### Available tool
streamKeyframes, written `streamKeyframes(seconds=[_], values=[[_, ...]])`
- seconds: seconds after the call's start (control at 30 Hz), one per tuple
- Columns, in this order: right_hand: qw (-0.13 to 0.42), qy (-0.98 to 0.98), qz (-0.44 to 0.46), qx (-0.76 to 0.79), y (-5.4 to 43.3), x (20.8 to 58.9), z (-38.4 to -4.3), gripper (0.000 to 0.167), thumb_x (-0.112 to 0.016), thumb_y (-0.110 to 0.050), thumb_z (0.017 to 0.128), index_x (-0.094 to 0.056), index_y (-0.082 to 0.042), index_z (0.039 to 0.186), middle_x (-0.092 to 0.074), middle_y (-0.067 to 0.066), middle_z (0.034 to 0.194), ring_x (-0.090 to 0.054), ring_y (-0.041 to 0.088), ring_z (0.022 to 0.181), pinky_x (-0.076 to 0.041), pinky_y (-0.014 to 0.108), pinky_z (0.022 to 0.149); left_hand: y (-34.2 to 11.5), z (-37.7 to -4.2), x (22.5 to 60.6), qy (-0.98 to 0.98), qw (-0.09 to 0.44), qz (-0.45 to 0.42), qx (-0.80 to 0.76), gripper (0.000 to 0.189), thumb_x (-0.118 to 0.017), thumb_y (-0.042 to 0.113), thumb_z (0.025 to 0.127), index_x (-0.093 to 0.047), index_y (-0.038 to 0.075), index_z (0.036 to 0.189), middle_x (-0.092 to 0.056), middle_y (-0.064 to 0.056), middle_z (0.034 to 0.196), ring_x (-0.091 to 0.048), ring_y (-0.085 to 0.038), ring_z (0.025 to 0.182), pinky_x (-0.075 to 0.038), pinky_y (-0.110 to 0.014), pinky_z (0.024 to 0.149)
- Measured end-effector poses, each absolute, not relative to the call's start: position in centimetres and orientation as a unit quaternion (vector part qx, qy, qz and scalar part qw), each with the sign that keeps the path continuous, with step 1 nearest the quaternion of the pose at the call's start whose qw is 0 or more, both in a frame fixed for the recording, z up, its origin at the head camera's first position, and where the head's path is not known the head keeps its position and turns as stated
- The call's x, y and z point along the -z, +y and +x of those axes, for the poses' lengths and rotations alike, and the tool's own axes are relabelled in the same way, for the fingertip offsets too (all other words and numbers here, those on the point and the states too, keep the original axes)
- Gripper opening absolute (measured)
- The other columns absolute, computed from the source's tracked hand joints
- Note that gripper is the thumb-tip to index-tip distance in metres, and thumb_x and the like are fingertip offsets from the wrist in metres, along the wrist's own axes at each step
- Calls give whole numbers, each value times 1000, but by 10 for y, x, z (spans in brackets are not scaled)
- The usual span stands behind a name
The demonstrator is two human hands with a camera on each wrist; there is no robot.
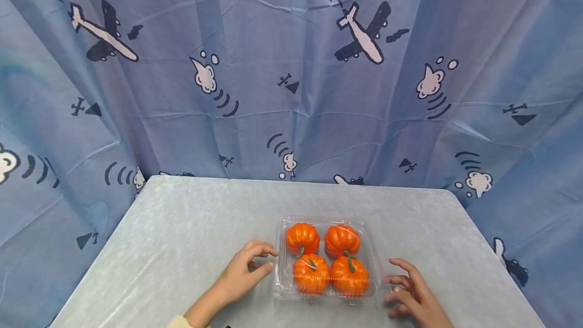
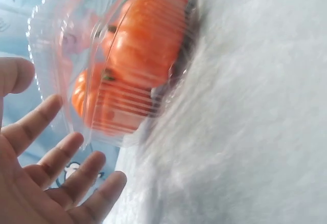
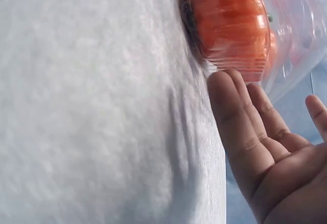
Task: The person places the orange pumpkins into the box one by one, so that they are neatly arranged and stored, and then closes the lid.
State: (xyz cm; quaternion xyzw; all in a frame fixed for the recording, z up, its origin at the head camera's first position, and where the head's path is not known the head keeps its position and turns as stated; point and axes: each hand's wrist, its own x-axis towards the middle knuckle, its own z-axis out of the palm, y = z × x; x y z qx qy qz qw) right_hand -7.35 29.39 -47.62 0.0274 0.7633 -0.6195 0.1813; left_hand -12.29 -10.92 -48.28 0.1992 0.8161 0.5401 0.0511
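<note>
A clear plastic container point(image 1: 284, 280) stands on the table, with several small orange pumpkins point(image 1: 311, 273) with green stems inside, in two rows. Just off its left side is my left hand point(image 1: 243, 273), fingers loosely bent and spread, holding nothing. In the left wrist view its fingertips point(image 2: 55, 104) come right up to the ridged plastic wall. My right hand point(image 1: 415, 295) is at the container's right side, relaxed and holding nothing. The right wrist view has its fingertips point(image 3: 225, 83) close to the lower corner of the plastic.
A grey-white cloth covers the table point(image 1: 196, 216), which runs out to its far edge behind the container. Beyond it hangs a blue curtain point(image 1: 255, 65) printed with airplanes and clouds, also down both sides.
</note>
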Motion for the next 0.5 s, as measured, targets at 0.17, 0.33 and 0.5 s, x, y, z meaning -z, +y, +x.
streamKeyframes(seconds=[0.17, 0.33, 0.5], values=[[199, 760, -13, 619, 291, 480, -74, 40, -46, -20, 101, -31, -48, 126, -61, 4, 109, -67, 20, 85, -59, 40, 72, -109, -112, 481, 820, 73, 201, -531, 26, -63, 24, 92, -61, 22, 118, -58, -3, 122, -58, -26, 104, -50, -23, 73], [217, 742, -38, 633, 287, 482, -73, 33, -48, -20, 101, -37, -46, 119, -62, 0, 95, -65, 15, 79, -59, 37, 71, -107, -102, 479, 813, 96, 194, -541, 36, -64, 24, 92, -55, 18, 126, -59, -7, 116, -60, -10, 90, -51, -22, 68], [215, 739, -31, 638, 282, 483, -73, 26, -50, -21, 100, -41, -40, 115, -62, -1, 85, -64, 13, 76, -59, 34, 69, -102, -96, 482, 801, 110, 196, -555, 44, -66, 20, 89, -50, 14, 130, -59, -5, 97, -58, -1, 78, -52, -21, 63]])
